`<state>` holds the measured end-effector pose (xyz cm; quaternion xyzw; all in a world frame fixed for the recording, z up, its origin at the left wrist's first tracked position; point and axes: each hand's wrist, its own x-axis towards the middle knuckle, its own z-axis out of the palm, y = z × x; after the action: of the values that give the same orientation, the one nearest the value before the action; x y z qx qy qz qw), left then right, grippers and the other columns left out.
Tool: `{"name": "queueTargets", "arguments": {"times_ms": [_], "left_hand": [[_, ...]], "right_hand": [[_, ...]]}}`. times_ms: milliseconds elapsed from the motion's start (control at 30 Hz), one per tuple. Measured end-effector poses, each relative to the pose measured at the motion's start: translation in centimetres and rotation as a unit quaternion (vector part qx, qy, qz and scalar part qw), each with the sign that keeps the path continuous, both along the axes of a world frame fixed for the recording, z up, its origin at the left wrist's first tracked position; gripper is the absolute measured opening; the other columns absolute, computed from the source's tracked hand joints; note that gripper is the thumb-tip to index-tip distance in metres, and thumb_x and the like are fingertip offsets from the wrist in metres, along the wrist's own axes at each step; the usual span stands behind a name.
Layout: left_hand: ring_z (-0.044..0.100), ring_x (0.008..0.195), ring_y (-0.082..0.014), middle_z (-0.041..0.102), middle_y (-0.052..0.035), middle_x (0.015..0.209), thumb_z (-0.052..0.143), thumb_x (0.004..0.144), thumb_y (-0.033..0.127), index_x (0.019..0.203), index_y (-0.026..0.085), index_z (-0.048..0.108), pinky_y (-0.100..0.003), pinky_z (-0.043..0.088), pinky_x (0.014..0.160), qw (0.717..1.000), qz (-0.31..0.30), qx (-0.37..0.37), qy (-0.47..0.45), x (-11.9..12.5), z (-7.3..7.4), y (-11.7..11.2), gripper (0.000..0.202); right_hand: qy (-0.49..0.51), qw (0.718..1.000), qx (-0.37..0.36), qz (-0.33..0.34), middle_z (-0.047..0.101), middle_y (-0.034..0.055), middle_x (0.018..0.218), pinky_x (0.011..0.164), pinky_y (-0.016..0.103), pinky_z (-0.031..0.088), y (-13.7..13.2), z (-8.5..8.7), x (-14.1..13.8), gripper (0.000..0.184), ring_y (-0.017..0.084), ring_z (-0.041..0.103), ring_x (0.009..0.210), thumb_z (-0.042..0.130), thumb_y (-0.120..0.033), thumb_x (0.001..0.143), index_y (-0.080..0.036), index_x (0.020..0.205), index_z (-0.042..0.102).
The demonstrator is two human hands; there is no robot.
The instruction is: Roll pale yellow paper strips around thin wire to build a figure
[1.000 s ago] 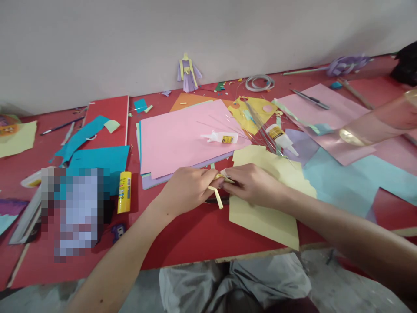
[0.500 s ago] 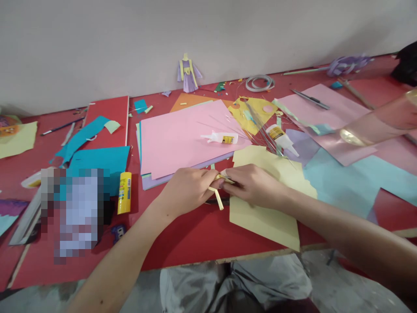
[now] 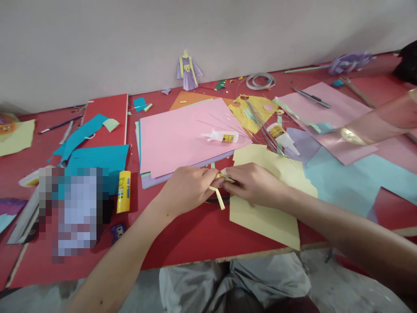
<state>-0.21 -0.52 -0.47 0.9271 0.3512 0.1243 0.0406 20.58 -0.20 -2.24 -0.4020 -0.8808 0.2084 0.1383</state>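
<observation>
Near the table's front edge, my left hand (image 3: 192, 187) is closed on a pale yellow paper strip (image 3: 220, 200), whose bent end hangs below the fingers. My right hand (image 3: 252, 184) meets it fingertip to fingertip, pinching the other part of the strip. How the paper is folded between the fingers is mostly hidden. Under my right hand and wrist lies a pale yellow sheet (image 3: 265, 226) with a torn edge. Behind my hands rests a stack topped by a pink sheet (image 3: 176, 139), with a small white glue bottle (image 3: 224, 137) lying on it.
A yellow glue stick (image 3: 124, 191) stands left of my left arm. Another glue bottle (image 3: 282, 138) lies beside thin wires at right. A paper doll in a purple dress (image 3: 189, 74) leans on the wall. A craft knife (image 3: 312, 98) lies on pink paper. A clear tube-like object (image 3: 378, 121) extends from the right.
Hardly anything differs. The view has shifted slightly, and both hands keep hold of the paper strip in the same place.
</observation>
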Motion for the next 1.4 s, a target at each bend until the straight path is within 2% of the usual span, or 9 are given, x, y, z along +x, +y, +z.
{"name": "queueTargets", "arguments": {"times_ms": [567,1167,1400], "left_hand": [[0.061,0.060,-0.0179,0.063,-0.0031,0.070,0.033,0.101,0.032,0.088,0.014,0.057,-0.027,0.035,0.050,1.000,-0.004,0.003,0.024,0.01,0.19,-0.17,0.032],[0.060,0.058,-0.0175,0.060,-0.0016,0.067,0.038,0.099,0.029,0.086,0.015,0.055,-0.028,0.034,0.049,0.999,-0.013,0.037,0.038,0.09,0.33,-0.19,0.025],[0.061,0.060,-0.0201,0.061,-0.0019,0.071,0.042,0.097,0.027,0.089,0.015,0.055,-0.030,0.036,0.050,0.998,-0.015,0.025,0.055,0.11,0.47,-0.28,0.020]], "right_hand": [[-0.005,1.000,0.007,0.017,0.055,-0.0012,0.063,0.055,0.024,0.024,0.00,0.28,-0.01,0.019,0.012,0.047,0.058,0.050,-0.025,0.091,-0.019,0.073,0.049],[-0.019,1.000,0.014,0.018,0.054,-0.0022,0.061,0.055,0.024,0.023,0.04,0.48,-0.08,0.022,0.011,0.047,0.056,0.051,-0.024,0.090,-0.019,0.070,0.044],[-0.035,0.999,0.016,0.020,0.054,-0.0020,0.061,0.055,0.025,0.021,-0.03,0.46,-0.20,0.022,0.011,0.047,0.056,0.052,-0.026,0.091,-0.019,0.071,0.045]]}}
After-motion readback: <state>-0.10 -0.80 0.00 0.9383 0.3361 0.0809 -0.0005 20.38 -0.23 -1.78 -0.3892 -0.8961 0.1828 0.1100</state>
